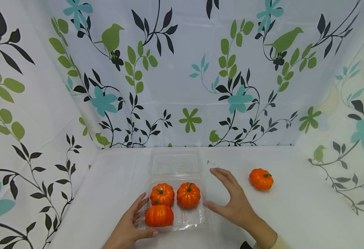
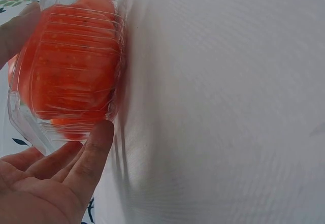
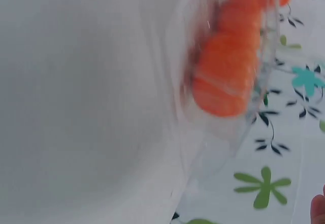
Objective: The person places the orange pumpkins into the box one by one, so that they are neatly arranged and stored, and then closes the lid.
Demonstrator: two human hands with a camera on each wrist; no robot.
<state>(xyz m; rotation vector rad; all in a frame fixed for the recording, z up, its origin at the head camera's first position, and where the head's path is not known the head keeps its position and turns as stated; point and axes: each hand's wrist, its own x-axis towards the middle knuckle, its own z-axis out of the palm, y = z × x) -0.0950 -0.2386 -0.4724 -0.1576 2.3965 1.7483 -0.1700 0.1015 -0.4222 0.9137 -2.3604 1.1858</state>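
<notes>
A clear plastic clamshell container [image 1: 185,226] with its lid [image 1: 175,163] folded back holds three small orange pumpkins: one at the back left [image 1: 162,194], one at the right [image 1: 188,195] and one at the front left [image 1: 159,216]. My left hand [image 1: 129,221] holds the container's front left corner, thumb along the front edge and fingers at the left wall. The left wrist view shows those fingers [image 2: 94,155] against the plastic. To the container's right, my right hand [image 1: 231,200] is spread with nothing in it, its thumb tip close to the rim.
Another orange pumpkin [image 1: 261,179] lies on the white table [image 1: 294,214], right of my right hand. A cloth printed with leaves, flowers and birds [image 1: 175,76] hangs behind the table and along both sides.
</notes>
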